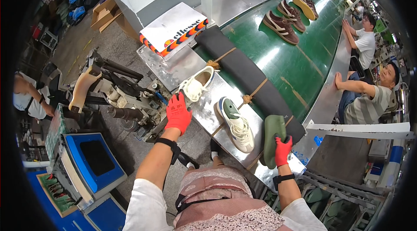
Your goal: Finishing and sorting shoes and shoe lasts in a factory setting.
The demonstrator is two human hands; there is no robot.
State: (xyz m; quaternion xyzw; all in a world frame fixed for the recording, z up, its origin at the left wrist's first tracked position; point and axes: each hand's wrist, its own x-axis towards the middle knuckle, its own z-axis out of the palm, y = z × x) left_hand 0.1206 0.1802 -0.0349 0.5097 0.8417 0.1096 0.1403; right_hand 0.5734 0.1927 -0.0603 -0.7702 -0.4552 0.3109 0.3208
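My left hand point(177, 116), in a red glove, is at the toe of a cream lace-up sneaker point(196, 84) by the bench's left edge. Its fingers stretch along the shoe's side, and the thumb stands apart. A second cream sneaker point(236, 126), with a green inside and blue at the heel, sits between my hands, toe toward me. My right hand point(283, 150), also red-gloved, is closed round a dark green, shoe-shaped piece point(273, 133) that looks like a shoe last. It is upright at the near right end of the bench. Its far side is hidden.
A dark padded roll point(236, 61) tied with cord borders the green conveyor belt point(278, 72). Brown sneakers point(282, 26) ride on the belt; a white shoebox point(173, 29) stands at the back left. Machinery point(126, 92) is at the left. Two people point(369, 96) sit across the belt.
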